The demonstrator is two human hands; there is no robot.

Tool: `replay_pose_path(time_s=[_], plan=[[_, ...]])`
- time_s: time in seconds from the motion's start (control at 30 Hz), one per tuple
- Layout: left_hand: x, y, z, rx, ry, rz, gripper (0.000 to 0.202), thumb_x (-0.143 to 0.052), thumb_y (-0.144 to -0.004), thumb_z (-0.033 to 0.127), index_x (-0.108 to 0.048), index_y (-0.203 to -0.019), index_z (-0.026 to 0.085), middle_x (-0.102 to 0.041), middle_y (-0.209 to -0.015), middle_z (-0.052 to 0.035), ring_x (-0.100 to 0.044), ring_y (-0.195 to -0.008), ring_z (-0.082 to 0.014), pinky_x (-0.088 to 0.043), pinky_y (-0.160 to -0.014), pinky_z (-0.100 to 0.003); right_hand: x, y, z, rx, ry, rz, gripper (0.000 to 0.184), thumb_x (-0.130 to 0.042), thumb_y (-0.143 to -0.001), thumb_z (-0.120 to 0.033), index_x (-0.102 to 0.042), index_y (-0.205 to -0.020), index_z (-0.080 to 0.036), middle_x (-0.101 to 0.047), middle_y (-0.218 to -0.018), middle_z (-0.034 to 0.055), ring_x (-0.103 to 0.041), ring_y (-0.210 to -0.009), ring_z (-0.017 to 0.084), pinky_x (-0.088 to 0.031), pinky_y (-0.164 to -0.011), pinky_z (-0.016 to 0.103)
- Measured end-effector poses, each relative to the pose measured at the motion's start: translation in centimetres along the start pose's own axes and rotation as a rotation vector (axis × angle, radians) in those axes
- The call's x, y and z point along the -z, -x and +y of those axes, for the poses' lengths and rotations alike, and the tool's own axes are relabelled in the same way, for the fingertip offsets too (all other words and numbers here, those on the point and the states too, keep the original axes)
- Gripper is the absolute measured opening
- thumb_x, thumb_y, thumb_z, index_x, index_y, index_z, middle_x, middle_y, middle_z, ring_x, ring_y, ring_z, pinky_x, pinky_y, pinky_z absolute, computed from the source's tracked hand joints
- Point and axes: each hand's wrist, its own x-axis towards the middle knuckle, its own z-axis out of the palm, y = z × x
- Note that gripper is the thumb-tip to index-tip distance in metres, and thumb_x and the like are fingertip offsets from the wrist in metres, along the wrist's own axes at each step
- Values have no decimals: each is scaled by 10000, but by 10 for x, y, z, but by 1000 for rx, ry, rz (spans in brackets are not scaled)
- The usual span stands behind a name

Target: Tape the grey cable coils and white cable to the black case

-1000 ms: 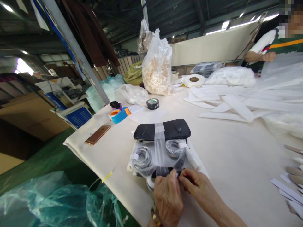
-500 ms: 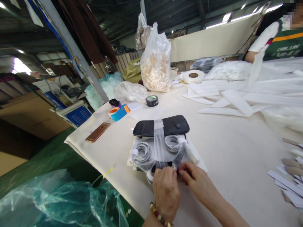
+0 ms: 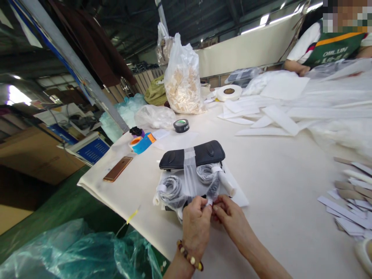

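Note:
On the pale table lies a black bag (image 3: 200, 155), its flap banded by a clear plastic strip (image 3: 190, 174). Below the flap, two coils wrapped in plastic (image 3: 171, 187) sit side by side, each with a small white band. A white padded roll (image 3: 227, 183) lies along the right side. My left hand (image 3: 198, 219), with a beaded bracelet at the wrist, is closed at the bag's near edge. Its fingers pinch the end of the plastic wrapping (image 3: 213, 190). My right hand (image 3: 229, 217) is closed too, fingertips pinching the same wrapping close beside the left thumb.
A phone (image 3: 118, 169), blue tape (image 3: 143, 143) and a black tape roll (image 3: 181, 125) lie on the left. Behind stands a bag of scraps (image 3: 183, 81). White strips (image 3: 281, 118) spread rightward, near a co-worker's hand (image 3: 303, 70). Cut pieces (image 3: 345, 217) lie at right.
My hands have come closer together at the bag's near edge, the right one shifting towards the left. The view has swung slightly to the right. The co-worker's hand has lowered to the table.

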Motion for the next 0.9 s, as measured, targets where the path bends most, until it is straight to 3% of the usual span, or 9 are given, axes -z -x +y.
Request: replay_pose_path(time_s=[0.17,0.43,0.67,0.9], plan=[[3,-5,5,35,128,-17,118,-492,-704,270,-560,-702,174,-579,-579,5,-547,-577,-149,-380,-505,-225,-3,1,-1,-6,-80,8,63,-444,-699,-252,-475,-730,-207,-487,-564,-46,-485,-563,138,-346,-536,259],[7,-8,6,61,248,-56,157,-519,-675,321,-549,-695,167,-556,-527,21,-510,-487,-122,-371,-453,-206,-9,1,-8,-2,-167,22,67,-447,-686,-250,-446,-736,-207,-514,-579,-51,-512,-560,127,-361,-537,247],[8,-10,5,52,195,-65,190,-498,-698,350,-538,-710,165,-556,-542,17,-494,-469,-121,-376,-431,-211,-16,0,-5,29,-142,40,92,-434,-711,-274,-438,-783,-216,-474,-470,-79,-484,-443,122,-334,-451,223],[8,-12,11,9,10,-35,115,-473,-737,251,-536,-692,166,-586,-605,-7,-554,-584,-145,-419,-526,-231,-24,-4,2,64,58,221,161,-369,-740,-357,-430,-820,-232,-515,-520,-40,-503,-440,164,-334,-442,253]])
